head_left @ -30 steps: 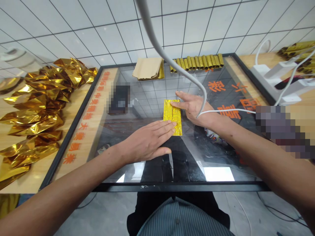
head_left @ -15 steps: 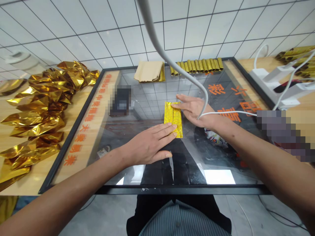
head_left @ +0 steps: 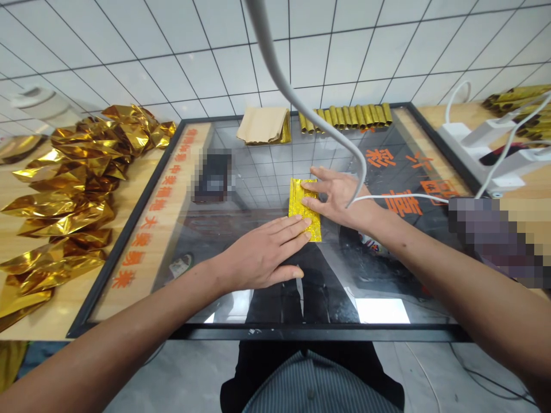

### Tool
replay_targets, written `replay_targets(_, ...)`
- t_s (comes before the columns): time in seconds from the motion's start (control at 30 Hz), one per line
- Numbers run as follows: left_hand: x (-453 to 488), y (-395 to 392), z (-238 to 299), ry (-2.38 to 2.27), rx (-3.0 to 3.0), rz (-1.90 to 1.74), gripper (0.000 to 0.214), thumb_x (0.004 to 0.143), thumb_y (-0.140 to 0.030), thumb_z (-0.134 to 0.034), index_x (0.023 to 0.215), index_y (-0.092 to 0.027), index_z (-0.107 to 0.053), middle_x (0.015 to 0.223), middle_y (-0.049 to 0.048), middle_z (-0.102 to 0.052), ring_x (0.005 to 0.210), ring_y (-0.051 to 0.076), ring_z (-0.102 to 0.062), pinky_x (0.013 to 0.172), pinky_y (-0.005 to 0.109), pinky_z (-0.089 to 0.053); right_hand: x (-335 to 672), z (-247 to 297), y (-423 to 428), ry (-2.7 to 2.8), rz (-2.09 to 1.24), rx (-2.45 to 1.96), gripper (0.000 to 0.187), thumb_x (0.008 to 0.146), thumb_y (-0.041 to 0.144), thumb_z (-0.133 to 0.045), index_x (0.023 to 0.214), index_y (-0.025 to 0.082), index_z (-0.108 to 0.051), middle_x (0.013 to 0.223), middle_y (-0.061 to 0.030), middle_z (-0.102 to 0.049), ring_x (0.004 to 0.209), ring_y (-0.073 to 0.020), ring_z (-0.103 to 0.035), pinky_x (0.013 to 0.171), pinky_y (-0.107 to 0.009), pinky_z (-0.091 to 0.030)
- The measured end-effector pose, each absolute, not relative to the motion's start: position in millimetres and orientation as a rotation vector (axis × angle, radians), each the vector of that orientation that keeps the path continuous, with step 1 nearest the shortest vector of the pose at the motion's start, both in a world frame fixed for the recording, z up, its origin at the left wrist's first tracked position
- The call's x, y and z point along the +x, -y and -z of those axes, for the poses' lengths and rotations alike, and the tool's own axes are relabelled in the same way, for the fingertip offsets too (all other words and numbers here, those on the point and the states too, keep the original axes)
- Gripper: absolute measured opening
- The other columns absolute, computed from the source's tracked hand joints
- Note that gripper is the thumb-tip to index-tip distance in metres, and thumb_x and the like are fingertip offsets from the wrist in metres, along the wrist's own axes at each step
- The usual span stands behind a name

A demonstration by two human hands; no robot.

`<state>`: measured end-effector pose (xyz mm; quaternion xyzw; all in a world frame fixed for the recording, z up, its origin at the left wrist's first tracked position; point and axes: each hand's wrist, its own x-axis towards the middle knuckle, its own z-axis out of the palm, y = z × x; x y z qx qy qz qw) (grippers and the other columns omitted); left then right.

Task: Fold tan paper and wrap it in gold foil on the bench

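Note:
A folded sheet of gold foil paper (head_left: 298, 198) lies flat on the dark glass tabletop (head_left: 253, 229) in front of me. My left hand (head_left: 269, 252) rests over its lower part, fingers stretched out and pressed flat, thumb held apart. From the right, my right hand (head_left: 338, 195) reaches the upper part of the sheet, with fingers spread and fingertips touching its right half. Part of the sheet is hidden beneath the fingers of both hands. A thin white cord crosses over my right wrist.
Crumpled gold foil pieces (head_left: 73, 189) heap up at left. A stack of paper sheets (head_left: 262, 125) and a row of rolled gold tubes (head_left: 346, 117) stand along the back. A white power strip (head_left: 469, 149) sits at right; a thick white cable (head_left: 297, 100) hangs in front.
My right hand's fingers have shifted a little on the gold sheet, and one more finger now lies on it. The left hand stays in place.

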<state>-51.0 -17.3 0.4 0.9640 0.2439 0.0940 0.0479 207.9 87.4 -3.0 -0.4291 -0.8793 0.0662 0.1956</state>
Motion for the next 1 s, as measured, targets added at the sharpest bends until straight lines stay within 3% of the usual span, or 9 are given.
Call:
replay_targets(0.33, -49.6, 21.0, -2.0, -0.826, 2.896, -0.179, 0.073, 0.115, -0.064, -0.040, 0.163, -0.010, -0.048, 0.178, 0.0206, -0.035, 0.169, 0.033, -0.029, 0.139, 0.052, -0.028, 208.4, 4.9, -90.6, 2.490, -0.198, -1.272, 0.041, 0.102, 0.055, -0.066, 0.134, 0.033, -0.081, 0.152, -0.0048, -0.071, 0.148, -0.0409, -0.059, 0.126, -0.064, -0.048)
replay_targets(0.6, -49.2, 25.0, 1.5, -0.867, 2.861, -0.219, 0.071, 0.114, -0.062, -0.046, 0.165, -0.013, -0.046, 0.179, 0.0188, -0.035, 0.169, 0.033, -0.028, 0.139, 0.053, -0.028, 207.4, 3.3, -87.1, 2.517, -0.215, -1.314, 0.056, 0.099, 0.057, -0.072, 0.145, 0.026, -0.075, 0.168, -0.0099, -0.056, 0.156, -0.0411, -0.051, 0.131, -0.061, -0.040)
replay_targets(0.7, -51.1, 24.6, -1.4, -0.830, 2.815, -0.329, 0.063, 0.115, -0.057, -0.047, 0.159, -0.013, -0.053, 0.174, 0.0193, -0.044, 0.166, 0.032, -0.038, 0.137, 0.054, -0.033, 207.8, 4.4, -85.7, 2.511, -0.219, -1.314, 0.059, 0.099, 0.058, -0.071, 0.149, 0.027, -0.072, 0.170, -0.0091, -0.054, 0.157, -0.0400, -0.049, 0.132, -0.060, -0.039)
replay_targets(0.83, -56.7, 7.1, -8.3, -0.933, 2.689, -0.549, 0.042, 0.118, -0.037, -0.042, 0.149, -0.019, -0.063, 0.164, 0.0139, -0.059, 0.156, 0.025, -0.054, 0.130, 0.048, -0.046, 206.7, 1.5, -83.6, 2.548, -0.196, -1.325, 0.057, 0.101, 0.058, -0.069, 0.148, 0.026, -0.073, 0.170, -0.0098, -0.054, 0.157, -0.0400, -0.049, 0.132, -0.059, -0.039)
replay_targets(1.0, -61.2, -26.8, -4.9, -1.033, 2.776, -0.438, 0.041, 0.115, -0.028, -0.043, 0.146, -0.014, -0.066, 0.162, 0.0152, -0.061, 0.155, 0.028, -0.054, 0.132, 0.054, -0.042, 204.6, -2.6, -81.4, 2.567, -0.155, -1.333, 0.058, 0.102, 0.057, -0.069, 0.148, 0.023, -0.073, 0.170, -0.0123, -0.054, 0.157, -0.0386, -0.050, 0.132, -0.056, -0.040)
